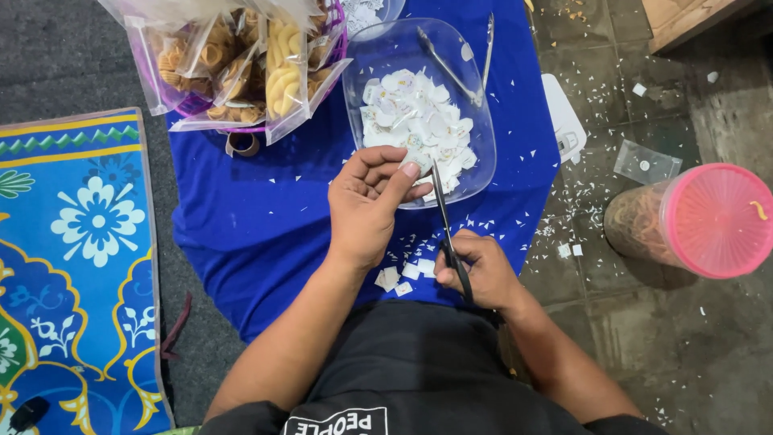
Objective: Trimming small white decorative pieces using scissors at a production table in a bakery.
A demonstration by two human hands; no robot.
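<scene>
Left hand: pinched a small white paper piece, mostly hidden by fingers, centre frame.
Right hand: gripped black scissors, handles hidden in fist.
Clear tray: held white paper cut-outs and tongs, upper centre.
Snack bags: cut off, upper left.

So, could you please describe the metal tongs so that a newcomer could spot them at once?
Start at the blue cloth. On it sits a clear plastic tray of small white paper pieces. The tongs lie at its far end: the only long, shiny metal thing there.
</scene>
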